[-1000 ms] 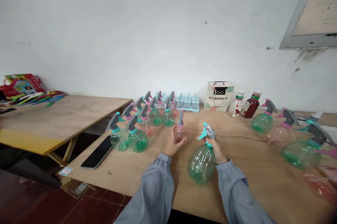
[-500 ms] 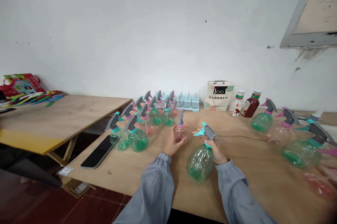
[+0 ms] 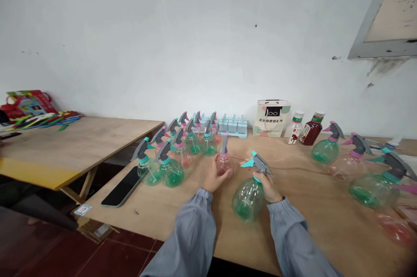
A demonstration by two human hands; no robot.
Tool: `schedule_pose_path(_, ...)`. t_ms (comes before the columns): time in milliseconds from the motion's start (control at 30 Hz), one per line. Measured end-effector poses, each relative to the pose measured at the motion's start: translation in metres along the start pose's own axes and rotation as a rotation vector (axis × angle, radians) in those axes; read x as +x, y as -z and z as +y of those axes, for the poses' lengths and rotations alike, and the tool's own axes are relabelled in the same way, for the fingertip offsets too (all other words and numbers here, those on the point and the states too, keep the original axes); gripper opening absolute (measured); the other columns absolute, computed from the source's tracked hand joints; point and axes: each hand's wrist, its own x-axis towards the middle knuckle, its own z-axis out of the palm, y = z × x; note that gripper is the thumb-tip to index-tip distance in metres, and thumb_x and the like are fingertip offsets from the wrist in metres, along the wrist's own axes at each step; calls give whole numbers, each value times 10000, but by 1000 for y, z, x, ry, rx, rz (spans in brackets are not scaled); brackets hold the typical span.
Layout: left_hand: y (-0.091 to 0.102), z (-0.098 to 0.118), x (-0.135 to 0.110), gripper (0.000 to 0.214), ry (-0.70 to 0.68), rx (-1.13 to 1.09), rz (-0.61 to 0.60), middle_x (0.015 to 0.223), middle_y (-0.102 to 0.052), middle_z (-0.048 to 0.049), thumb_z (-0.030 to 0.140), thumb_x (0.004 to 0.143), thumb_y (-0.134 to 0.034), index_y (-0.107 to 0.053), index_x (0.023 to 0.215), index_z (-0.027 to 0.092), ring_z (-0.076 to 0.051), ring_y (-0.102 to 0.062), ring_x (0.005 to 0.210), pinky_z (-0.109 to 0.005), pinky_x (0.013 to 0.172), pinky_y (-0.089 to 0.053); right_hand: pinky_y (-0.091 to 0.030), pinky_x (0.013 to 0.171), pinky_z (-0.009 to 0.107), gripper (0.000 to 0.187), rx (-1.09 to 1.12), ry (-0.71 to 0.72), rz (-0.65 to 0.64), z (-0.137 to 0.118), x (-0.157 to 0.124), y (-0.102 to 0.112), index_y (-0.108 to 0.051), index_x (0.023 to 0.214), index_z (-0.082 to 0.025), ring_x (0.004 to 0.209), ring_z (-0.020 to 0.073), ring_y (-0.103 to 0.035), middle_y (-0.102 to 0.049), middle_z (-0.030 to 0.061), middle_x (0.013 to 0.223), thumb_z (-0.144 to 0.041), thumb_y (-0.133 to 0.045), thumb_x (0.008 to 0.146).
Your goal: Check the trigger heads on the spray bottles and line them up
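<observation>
My left hand [image 3: 213, 176] is wrapped round a small pink spray bottle [image 3: 224, 160] that stands upright on the wooden table [image 3: 312, 212]. My right hand [image 3: 267, 183] grips the neck of a green spray bottle [image 3: 249, 194] with a grey and teal trigger head, held tilted just above the table in front of me. A cluster of several green and pink spray bottles [image 3: 176, 155] stands to the left of my left hand.
More spray bottles [image 3: 358, 168] stand along the right side. A black phone [image 3: 122, 187] lies near the table's left corner. At the back are a blue ice tray [image 3: 232, 126], a paper bag [image 3: 271, 118] and two drink bottles [image 3: 304, 128]. A second table [image 3: 65, 146] stands to the left.
The green bottle in my right hand has risen slightly and tilted, its trigger head swinging a little left. My left hand stays on the pink bottle.
</observation>
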Motion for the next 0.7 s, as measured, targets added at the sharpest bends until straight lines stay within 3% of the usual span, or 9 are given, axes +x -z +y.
schedule_pose_path(167,1,0,0,803,49,17,1,1426,-493,-157,397,759,-744,-327,1418,205,-326,-479,1350,-534,1155,-345,-480,960,421,235,-39,130,61,-4,3,17,-716,789,-250,943,264,-672,-738,47,873,-473,-667,731)
schedule_pose_path(333,1,1,0,791,47,14,-9,1426,-492,-153,387,767,-734,-321,1418,208,-318,-464,1366,-528,1164,-340,-521,941,455,285,-337,55,237,-15,11,62,-751,847,-250,925,271,-693,-750,33,826,-500,-742,711)
schedule_pose_path(533,0,0,0,802,55,-8,-17,1442,-479,-155,386,767,-744,-313,1420,212,-315,-453,1379,-525,1172,-328,-562,885,445,361,-535,189,523,-25,17,107,-756,912,-218,919,273,-706,-760,49,874,-505,-746,694)
schedule_pose_path(700,0,1,0,806,63,-11,-28,1450,-467,-159,392,772,-738,-302,1424,209,-318,-457,1371,-531,1162,-334,-540,922,487,435,-563,218,587,-20,31,133,-734,953,-185,922,280,-707,-751,81,933,-513,-754,668)
